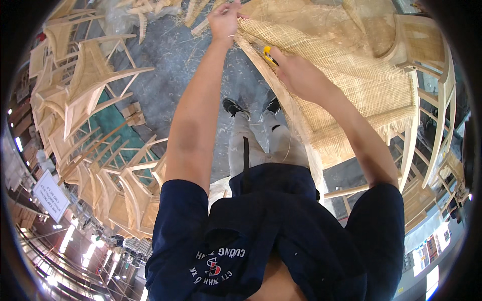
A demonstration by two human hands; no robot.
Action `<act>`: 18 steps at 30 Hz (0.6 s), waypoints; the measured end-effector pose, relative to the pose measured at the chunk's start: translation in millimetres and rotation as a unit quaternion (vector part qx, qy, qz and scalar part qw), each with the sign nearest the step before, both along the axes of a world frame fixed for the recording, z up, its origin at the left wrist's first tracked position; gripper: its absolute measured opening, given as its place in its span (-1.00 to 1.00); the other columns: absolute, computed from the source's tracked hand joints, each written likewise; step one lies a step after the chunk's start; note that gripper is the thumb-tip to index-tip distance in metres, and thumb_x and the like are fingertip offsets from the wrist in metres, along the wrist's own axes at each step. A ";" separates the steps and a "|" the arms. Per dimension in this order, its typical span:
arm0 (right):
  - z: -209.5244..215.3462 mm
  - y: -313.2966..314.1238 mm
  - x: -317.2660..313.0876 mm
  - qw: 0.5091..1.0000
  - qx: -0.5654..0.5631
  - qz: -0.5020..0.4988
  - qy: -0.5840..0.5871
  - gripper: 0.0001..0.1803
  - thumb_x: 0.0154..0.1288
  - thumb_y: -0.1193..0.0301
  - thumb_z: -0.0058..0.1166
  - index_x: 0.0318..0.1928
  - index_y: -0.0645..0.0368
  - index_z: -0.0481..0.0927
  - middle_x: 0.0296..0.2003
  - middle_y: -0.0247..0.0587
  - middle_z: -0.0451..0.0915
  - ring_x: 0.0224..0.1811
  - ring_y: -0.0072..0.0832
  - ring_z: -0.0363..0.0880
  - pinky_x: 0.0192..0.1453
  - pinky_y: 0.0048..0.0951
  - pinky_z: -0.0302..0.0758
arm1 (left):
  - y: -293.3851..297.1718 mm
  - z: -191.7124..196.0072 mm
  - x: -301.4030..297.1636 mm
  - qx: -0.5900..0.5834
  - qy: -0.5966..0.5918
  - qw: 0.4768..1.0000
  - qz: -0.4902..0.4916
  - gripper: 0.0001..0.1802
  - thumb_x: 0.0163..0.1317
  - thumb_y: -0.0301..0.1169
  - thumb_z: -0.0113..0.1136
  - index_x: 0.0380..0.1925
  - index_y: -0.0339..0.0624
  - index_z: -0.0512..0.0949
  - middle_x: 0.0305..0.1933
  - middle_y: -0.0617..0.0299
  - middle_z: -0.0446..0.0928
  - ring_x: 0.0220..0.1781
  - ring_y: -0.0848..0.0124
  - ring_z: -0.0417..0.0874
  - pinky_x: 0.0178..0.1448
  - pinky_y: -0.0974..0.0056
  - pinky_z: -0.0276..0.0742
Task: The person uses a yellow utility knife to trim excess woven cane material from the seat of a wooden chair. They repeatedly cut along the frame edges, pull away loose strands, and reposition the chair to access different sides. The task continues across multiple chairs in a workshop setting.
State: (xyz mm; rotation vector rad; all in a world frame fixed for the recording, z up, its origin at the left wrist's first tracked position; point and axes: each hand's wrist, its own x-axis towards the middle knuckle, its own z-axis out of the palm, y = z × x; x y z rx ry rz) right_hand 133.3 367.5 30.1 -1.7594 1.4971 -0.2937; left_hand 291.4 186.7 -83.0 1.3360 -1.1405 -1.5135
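Much of the yellow tool [267, 53] is hidden inside our right hand [297, 74], which is closed around it. Our left hand [224, 24] is at the webbing's far corner; whether it grips, we cannot tell. The webbing [326, 55] lies over a wooden frame [413, 133], right of our legs [243, 145].

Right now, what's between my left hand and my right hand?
In the head view, part of the woven sheet, plus the yellow tool jutting from your right hand.

Pale fibre scraps [189, 54] litter the grey floor [163, 83].
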 end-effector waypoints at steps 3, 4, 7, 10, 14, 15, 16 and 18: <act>-4.2 5.3 2.4 1.000 -0.020 0.003 0.002 -0.65 0.43 0.52 0.02 0.15 0.24 0.30 -0.39 0.21 0.62 -0.27 0.14 0.65 -0.18 0.10 0.53 | -1.6 0.3 4.9 -0.011 0.008 1.000 0.001 -0.71 0.40 -0.25 0.35 -0.29 -0.32 0.69 -0.43 0.17 0.69 -0.35 0.38 0.76 -0.26 0.29 0.60; -4.8 5.2 2.6 1.000 -0.019 0.001 0.004 -0.66 0.43 0.52 0.02 0.15 0.24 0.30 -0.39 0.21 0.62 -0.27 0.14 0.65 -0.18 0.10 0.54 | -2.6 0.6 4.5 -0.013 0.018 1.000 -0.002 -0.71 0.40 -0.25 0.35 -0.30 -0.32 0.69 -0.42 0.16 0.69 -0.35 0.37 0.76 -0.26 0.29 0.61; -3.1 5.0 3.3 1.000 0.007 0.005 0.021 -0.67 0.42 0.54 0.01 0.13 0.22 0.30 -0.38 0.23 0.62 -0.26 0.13 0.66 -0.17 0.09 0.55 | 2.6 5.4 1.9 -0.009 0.010 1.000 -0.008 -0.72 0.41 -0.27 0.34 -0.31 -0.32 0.68 -0.42 0.12 0.70 -0.37 0.36 0.76 -0.28 0.29 0.62; -1.2 5.5 1.4 1.000 -0.005 0.010 0.024 -0.67 0.42 0.54 0.01 0.14 0.24 0.30 -0.39 0.20 0.61 -0.27 0.09 0.67 -0.19 0.06 0.57 | 1.9 9.4 3.5 0.006 -0.003 1.000 -0.009 -0.72 0.42 -0.27 0.33 -0.31 -0.31 0.67 -0.42 0.07 0.71 -0.40 0.36 0.73 -0.28 0.28 0.62; -19.0 9.8 0.4 0.998 -0.066 0.005 0.017 -0.73 0.38 0.57 0.00 0.04 0.21 0.30 -0.46 0.21 0.61 -0.31 0.16 0.67 -0.25 0.11 0.55 | 1.0 9.4 -1.6 0.037 0.017 0.999 -0.004 -0.70 0.42 -0.23 0.33 -0.27 -0.30 0.68 -0.43 0.05 0.73 -0.39 0.41 0.70 -0.23 0.26 0.63; -16.9 10.9 0.7 0.998 -0.064 0.001 0.017 -0.73 0.38 0.57 0.00 0.04 0.20 0.31 -0.46 0.20 0.61 -0.31 0.16 0.67 -0.25 0.11 0.55 | 1.2 8.1 -0.5 0.026 -0.007 1.000 -0.009 -0.70 0.42 -0.22 0.33 -0.25 -0.30 0.68 -0.41 0.05 0.73 -0.34 0.42 0.70 -0.18 0.26 0.63; -15.0 11.8 0.4 0.998 -0.062 -0.004 0.017 -0.72 0.38 0.56 0.00 0.04 0.20 0.31 -0.46 0.20 0.61 -0.31 0.16 0.67 -0.25 0.11 0.55 | 1.0 6.5 -0.4 0.015 -0.031 0.999 -0.015 -0.69 0.42 -0.21 0.32 -0.24 -0.30 0.68 -0.39 0.05 0.74 -0.30 0.42 0.70 -0.12 0.26 0.63; -9.8 14.4 -2.5 0.999 -0.036 0.006 0.025 -0.63 0.43 0.51 0.03 0.17 0.28 0.29 -0.46 0.12 0.59 -0.33 0.06 0.67 -0.25 0.03 0.59 | 1.2 -3.9 1.4 0.003 -0.058 0.998 -0.025 -0.74 0.42 -0.25 0.29 -0.19 -0.25 0.70 -0.33 0.11 0.75 -0.23 0.42 0.70 -0.06 0.26 0.62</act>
